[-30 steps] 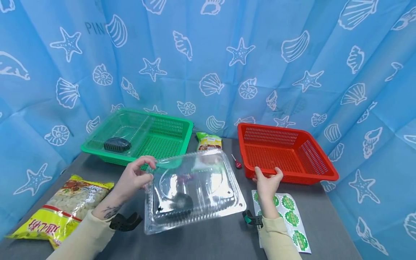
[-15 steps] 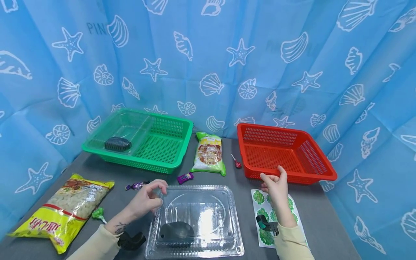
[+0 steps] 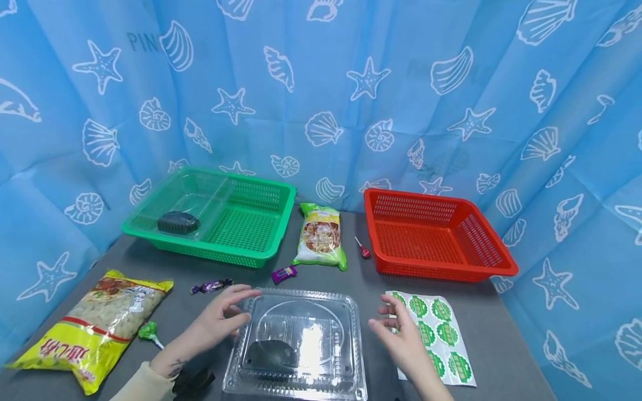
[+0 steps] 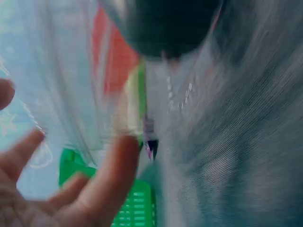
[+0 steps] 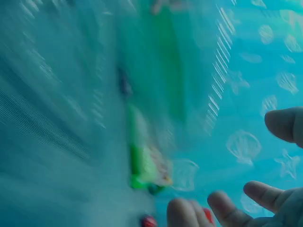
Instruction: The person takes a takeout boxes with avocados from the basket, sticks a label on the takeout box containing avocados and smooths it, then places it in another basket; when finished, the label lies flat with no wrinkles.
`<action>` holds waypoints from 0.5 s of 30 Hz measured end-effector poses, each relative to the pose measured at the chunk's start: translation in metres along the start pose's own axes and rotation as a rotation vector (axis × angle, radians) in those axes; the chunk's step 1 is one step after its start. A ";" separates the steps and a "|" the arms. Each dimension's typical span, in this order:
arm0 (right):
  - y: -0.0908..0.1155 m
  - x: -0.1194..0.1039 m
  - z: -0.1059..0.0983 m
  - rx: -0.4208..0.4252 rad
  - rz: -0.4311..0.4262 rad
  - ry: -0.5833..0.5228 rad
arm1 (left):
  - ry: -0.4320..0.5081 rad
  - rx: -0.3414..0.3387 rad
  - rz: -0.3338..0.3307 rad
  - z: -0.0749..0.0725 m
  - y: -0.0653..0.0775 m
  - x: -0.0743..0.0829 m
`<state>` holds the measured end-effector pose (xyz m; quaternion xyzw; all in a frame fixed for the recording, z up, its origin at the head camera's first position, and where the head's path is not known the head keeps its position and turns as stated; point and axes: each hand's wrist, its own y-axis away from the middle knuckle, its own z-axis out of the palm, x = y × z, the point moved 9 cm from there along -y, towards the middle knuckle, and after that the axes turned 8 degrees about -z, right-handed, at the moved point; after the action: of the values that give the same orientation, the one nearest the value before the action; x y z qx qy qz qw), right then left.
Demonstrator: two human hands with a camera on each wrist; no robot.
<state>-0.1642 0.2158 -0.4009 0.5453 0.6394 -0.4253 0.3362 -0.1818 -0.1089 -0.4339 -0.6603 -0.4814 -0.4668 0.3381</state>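
Note:
A clear plastic clamshell container (image 3: pixel 321 317) lies flat on the table, its lid down. A dark oval shape (image 3: pixel 271 354) shows through its lower left part; its kind is unclear. My left hand (image 3: pixel 220 316) is at the container's far left corner, fingers loosely extended; whether they touch the rim I cannot tell. My right hand (image 3: pixel 403 337) hovers right of the container, apart from it, thumb and fingers spread. It partly covers a sheet of green round stickers (image 3: pixel 448 334). Both wrist views are blurred, and spread fingers (image 4: pixel 109 175) appear in the left one.
A green basket (image 3: pixel 256 223) holding another clear container stands back left, a red basket (image 3: pixel 426 239) back right. Between them lie a green-white food bag (image 3: pixel 321 236) and a red lollipop (image 3: pixel 365 252). Purple-wrapped candies (image 3: pixel 284 274), a green lollipop (image 3: pixel 148 331) and a yellow bag (image 3: pixel 95 328) lie left.
The clear container, pinched and tilted up by my left hand a second ago, came down flat on the table. My left fingers have loosened. My right hand moved from the red basket towards the container.

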 end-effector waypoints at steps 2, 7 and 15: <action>0.014 0.000 0.012 -0.042 0.025 0.016 | -0.016 0.062 -0.069 -0.004 0.013 -0.003; 0.039 0.015 0.041 -0.178 0.140 -0.078 | 0.114 0.053 -0.267 0.002 0.040 -0.012; 0.045 0.020 0.059 -0.235 0.161 -0.245 | 0.228 -0.006 -0.289 0.029 0.045 -0.016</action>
<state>-0.1255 0.1717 -0.4511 0.4958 0.5934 -0.3828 0.5056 -0.1326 -0.1022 -0.4588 -0.5279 -0.5284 -0.5839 0.3181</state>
